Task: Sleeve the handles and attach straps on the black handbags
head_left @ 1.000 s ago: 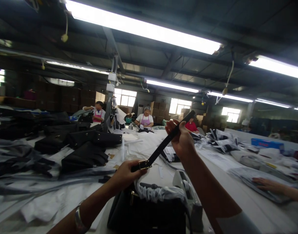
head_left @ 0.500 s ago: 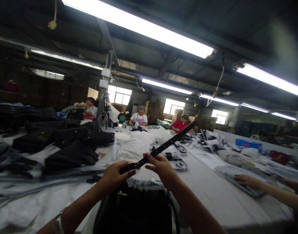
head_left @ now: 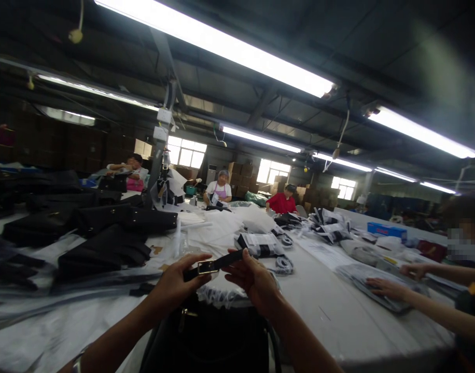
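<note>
- Holding a black strap at both ends of its visible length, two hands work above a black bag near the bottom middle of the view, by the table's near side.
- The left hand grips the strap at the gold-coloured buckle, thumb below and fingers above.
- The right hand pinches the strap's other visible end between thumb and fingertip, with its remaining fingers loosely bent beneath.
- Done, as far as shows: strap and buckle are together, and crinkled plastic covers what seems to be a handle at the bag's top.
- Left, as a judgement: work on the strap looks unfinished, since both hands hold it up and its visible surface is bare. Whether the buckle's pin sits in a hole is too small to tell.
- Other black bags lie piled toward the left edge of the table; a coiled strap lies just beyond the right hand.
- Toward the table's right edge, a co-worker's hand rests on a flat plastic-covered item, with a blue box farther back.
</note>
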`<action>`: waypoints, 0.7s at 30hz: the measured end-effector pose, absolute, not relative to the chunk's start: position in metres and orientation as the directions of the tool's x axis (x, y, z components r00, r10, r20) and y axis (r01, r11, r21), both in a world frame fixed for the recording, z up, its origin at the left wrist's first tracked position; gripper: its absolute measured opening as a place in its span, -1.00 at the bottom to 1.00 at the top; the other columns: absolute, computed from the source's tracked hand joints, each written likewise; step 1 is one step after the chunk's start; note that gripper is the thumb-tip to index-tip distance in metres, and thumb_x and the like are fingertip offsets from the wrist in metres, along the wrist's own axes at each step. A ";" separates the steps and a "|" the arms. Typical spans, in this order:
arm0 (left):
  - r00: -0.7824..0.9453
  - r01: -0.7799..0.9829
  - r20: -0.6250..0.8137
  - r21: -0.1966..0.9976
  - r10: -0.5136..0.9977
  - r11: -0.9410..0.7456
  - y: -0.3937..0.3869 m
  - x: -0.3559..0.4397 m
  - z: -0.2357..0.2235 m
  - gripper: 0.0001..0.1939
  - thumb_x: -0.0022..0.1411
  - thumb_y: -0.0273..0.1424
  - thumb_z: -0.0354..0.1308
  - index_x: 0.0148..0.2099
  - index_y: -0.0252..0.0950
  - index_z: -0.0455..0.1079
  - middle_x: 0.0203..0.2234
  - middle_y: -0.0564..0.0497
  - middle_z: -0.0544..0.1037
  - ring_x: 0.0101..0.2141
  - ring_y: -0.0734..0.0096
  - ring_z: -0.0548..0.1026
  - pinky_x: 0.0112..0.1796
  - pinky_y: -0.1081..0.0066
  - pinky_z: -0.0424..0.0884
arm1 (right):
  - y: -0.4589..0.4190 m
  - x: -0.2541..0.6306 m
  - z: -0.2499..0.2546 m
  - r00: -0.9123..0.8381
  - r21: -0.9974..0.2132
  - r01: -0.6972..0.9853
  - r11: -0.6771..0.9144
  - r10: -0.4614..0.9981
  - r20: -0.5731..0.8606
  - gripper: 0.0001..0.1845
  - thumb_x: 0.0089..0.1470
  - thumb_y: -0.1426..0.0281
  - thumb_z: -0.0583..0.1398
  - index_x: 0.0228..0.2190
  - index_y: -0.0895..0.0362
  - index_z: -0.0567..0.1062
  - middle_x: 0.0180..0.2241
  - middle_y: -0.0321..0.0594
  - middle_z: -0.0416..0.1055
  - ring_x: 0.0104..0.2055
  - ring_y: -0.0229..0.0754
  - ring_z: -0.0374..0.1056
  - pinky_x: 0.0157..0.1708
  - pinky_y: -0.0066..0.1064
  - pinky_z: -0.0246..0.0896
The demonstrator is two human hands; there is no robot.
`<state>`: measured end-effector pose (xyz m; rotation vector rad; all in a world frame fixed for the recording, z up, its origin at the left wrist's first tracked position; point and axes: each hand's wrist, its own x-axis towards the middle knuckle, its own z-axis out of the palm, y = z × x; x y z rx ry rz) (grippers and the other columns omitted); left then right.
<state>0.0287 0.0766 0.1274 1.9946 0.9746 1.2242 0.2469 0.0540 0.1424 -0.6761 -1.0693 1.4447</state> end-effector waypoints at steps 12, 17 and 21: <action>0.202 0.172 0.335 0.913 0.921 -0.370 0.067 0.035 0.136 -0.59 0.07 -0.06 0.26 -0.18 -0.28 0.45 -0.39 0.03 0.53 -0.36 0.31 0.44 -0.35 0.42 0.29 | 0.042 0.232 0.151 -0.123 -0.946 -0.174 0.275 0.947 0.298 -0.39 0.12 0.02 0.19 -0.01 0.26 0.45 -0.26 0.02 0.60 -0.24 -0.01 0.56 -0.29 -0.26 0.46; 0.213 0.201 0.351 0.898 0.912 -0.392 0.069 0.037 0.137 -0.61 0.04 -0.08 0.29 -0.25 -0.30 0.45 -0.40 0.02 0.52 -0.38 0.31 0.43 -0.37 0.41 0.28 | 0.040 0.230 0.155 -0.093 -0.908 0.033 0.418 0.906 0.413 -0.42 0.13 0.00 0.16 -0.07 0.22 0.54 -0.29 -0.03 0.60 -0.26 -0.02 0.55 -0.31 -0.24 0.48; 0.228 0.193 0.345 0.901 0.911 -0.389 0.069 0.038 0.140 -0.63 0.03 -0.10 0.31 -0.29 -0.31 0.45 -0.46 0.05 0.49 -0.42 0.36 0.40 -0.40 0.43 0.25 | 0.036 0.226 0.162 -0.089 -0.814 0.265 0.517 0.854 0.513 -0.49 0.19 0.05 0.12 -0.07 0.15 0.57 -0.30 -0.09 0.61 -0.32 -0.08 0.52 -0.33 -0.29 0.46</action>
